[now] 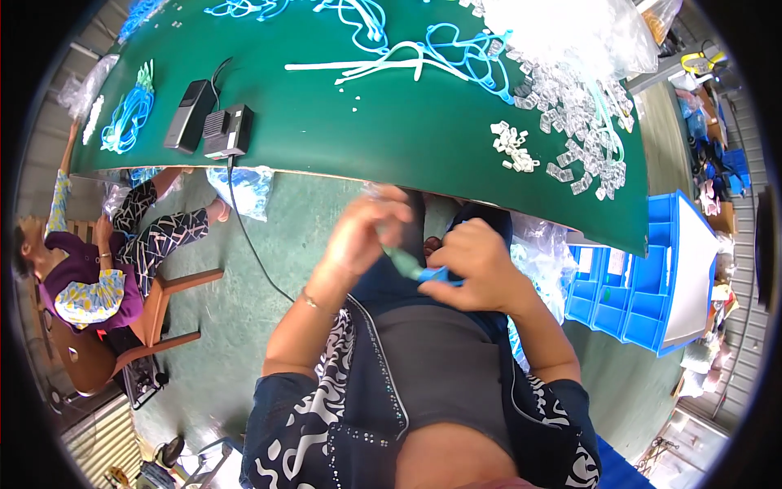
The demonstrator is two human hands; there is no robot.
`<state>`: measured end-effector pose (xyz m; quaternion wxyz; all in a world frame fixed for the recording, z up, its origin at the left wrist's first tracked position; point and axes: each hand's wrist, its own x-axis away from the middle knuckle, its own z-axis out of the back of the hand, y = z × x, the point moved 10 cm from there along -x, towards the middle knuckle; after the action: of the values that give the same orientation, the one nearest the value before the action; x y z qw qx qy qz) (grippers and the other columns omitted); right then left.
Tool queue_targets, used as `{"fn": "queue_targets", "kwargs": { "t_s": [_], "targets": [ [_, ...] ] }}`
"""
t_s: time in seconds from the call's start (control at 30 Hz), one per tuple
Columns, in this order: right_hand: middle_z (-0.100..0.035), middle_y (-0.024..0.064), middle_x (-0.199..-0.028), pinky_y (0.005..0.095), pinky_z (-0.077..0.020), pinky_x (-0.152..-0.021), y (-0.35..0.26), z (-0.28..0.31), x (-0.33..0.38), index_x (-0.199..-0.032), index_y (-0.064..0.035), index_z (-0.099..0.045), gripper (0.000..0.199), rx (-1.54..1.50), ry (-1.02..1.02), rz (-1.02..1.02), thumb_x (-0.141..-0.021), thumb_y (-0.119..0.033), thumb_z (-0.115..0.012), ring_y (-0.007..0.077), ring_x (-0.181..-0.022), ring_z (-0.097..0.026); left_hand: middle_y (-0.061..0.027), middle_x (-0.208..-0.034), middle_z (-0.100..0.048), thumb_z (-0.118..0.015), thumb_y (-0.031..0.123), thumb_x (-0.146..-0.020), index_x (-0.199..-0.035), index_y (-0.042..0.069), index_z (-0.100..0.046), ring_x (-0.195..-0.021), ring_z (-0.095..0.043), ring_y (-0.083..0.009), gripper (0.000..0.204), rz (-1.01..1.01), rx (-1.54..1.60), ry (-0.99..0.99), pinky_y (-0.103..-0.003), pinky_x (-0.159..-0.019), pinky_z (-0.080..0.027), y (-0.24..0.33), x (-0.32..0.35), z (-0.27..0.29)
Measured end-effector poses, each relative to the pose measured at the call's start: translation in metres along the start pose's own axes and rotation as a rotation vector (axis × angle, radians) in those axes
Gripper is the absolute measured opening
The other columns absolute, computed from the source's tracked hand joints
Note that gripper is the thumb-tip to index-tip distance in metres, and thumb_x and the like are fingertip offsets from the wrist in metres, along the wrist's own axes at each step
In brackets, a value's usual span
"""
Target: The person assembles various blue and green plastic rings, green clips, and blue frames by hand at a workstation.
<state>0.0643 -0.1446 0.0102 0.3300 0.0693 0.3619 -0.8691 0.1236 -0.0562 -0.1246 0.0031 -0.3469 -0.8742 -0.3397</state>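
Observation:
My left hand (362, 232) and my right hand (481, 265) are held close together over my lap, just below the near edge of the green table (342, 122). Between them runs a short pale green and blue tube piece (411, 266). My left hand's fingers curl around its pale upper end, and my right hand pinches its blue end. A thin bracelet circles my left wrist.
On the table lie blue and white tube loops (432, 49), a heap of small clear plastic parts (574, 106), a black box with a cable (226, 132) and a dark flat device (189, 114). Blue bins (643, 293) stand right. Another person sits on a wooden chair (155, 310) at left.

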Motion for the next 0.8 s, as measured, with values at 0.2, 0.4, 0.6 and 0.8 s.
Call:
{"fn": "queue_targets", "kwargs": {
  "t_s": [0.2, 0.4, 0.6, 0.8],
  "targets": [
    [-0.053, 0.0070, -0.068, 0.0371, -0.0416, -0.063, -0.057, -0.087, -0.021, -0.059, -0.0073, -0.051, 0.030, -0.093, -0.370, 0.428, -0.070, -0.032, -0.066, 0.0251, -0.068, -0.052, -0.0038, -0.084, -0.061, -0.059, 0.026, -0.087, -0.091, 0.002, -0.057, -0.068, -0.056, -0.0120, 0.024, 0.364, -0.333, -0.009, -0.026, -0.059, -0.045, -0.065, -0.013, -0.010],
    [-0.056, 0.0112, -0.078, 0.0362, -0.0452, -0.059, 0.042, 0.022, -0.106, -0.092, -0.0063, -0.060, 0.014, 0.205, 0.334, 0.104, -0.078, -0.010, -0.060, 0.0281, -0.069, -0.056, -0.0086, -0.081, -0.059, -0.056, 0.011, -0.084, -0.112, -0.003, -0.054, -0.068, -0.052, -0.0162, 0.031, 0.052, 0.152, -0.017, -0.028, -0.061, -0.043, -0.011, 0.018, 0.001],
    [-0.057, 0.0124, -0.088, 0.0439, -0.0482, -0.065, 0.199, 0.044, -0.132, -0.095, -0.0077, -0.060, 0.015, 0.735, 0.255, -0.374, -0.081, -0.012, -0.056, 0.0333, -0.077, -0.060, -0.0072, -0.080, -0.059, -0.053, 0.008, -0.084, -0.110, -0.003, -0.055, -0.066, -0.051, -0.0141, 0.028, 0.041, 0.078, -0.030, -0.025, -0.063, -0.042, -0.018, 0.024, -0.019],
    [-0.058, 0.0143, -0.088, 0.0381, -0.0488, -0.062, 0.180, 0.051, -0.127, -0.085, -0.0028, -0.059, 0.009, 0.812, 0.260, -0.288, -0.080, -0.008, -0.055, 0.0287, -0.073, -0.059, -0.0067, -0.079, -0.060, -0.055, 0.013, -0.088, -0.109, -0.003, -0.056, -0.065, -0.050, -0.0116, 0.026, 0.091, 0.044, -0.048, -0.024, -0.062, -0.041, -0.034, 0.027, -0.023]
  ]
}}
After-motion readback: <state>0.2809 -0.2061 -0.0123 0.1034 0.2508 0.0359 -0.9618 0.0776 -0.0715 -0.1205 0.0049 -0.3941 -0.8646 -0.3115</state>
